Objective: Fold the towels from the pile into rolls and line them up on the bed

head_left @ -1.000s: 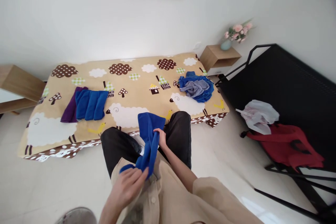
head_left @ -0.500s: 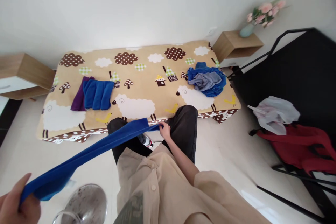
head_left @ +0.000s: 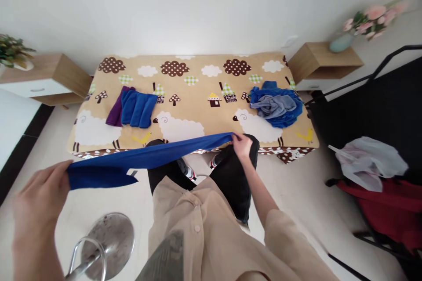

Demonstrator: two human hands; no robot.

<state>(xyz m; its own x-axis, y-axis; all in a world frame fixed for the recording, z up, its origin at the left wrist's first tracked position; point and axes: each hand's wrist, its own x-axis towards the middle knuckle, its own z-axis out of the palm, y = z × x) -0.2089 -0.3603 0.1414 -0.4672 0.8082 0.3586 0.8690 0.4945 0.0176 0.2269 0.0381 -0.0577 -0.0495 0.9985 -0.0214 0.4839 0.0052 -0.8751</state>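
A long blue cloth [head_left: 148,154], perhaps a towel, is stretched between my two hands above my knees. Its left end is gripped by my left hand [head_left: 44,195], where a loose flap hangs down with a small grey tag. My right hand [head_left: 241,144] pinches the other end near the front edge of the bed [head_left: 198,116]. On the left of the bed lie folded blue cloths [head_left: 138,109] partly over a folded purple cloth [head_left: 115,112]. A crumpled heap of blue cloths [head_left: 286,116] with a grey-blue cloth [head_left: 275,105] on top lies at the right.
Wooden nightstands [head_left: 74,72] flank the bed, the right one [head_left: 326,59] bearing a flower vase [head_left: 341,43]. A round metal base [head_left: 118,237] stands at lower left. At right are a black frame [head_left: 379,70], a white plastic bag [head_left: 369,160] and a red bag [head_left: 389,215].
My left hand has risen and moved inward, and my right hand has shifted right and up. The blue cloth now runs nearly level instead of slanting steeply. The view has turned left.
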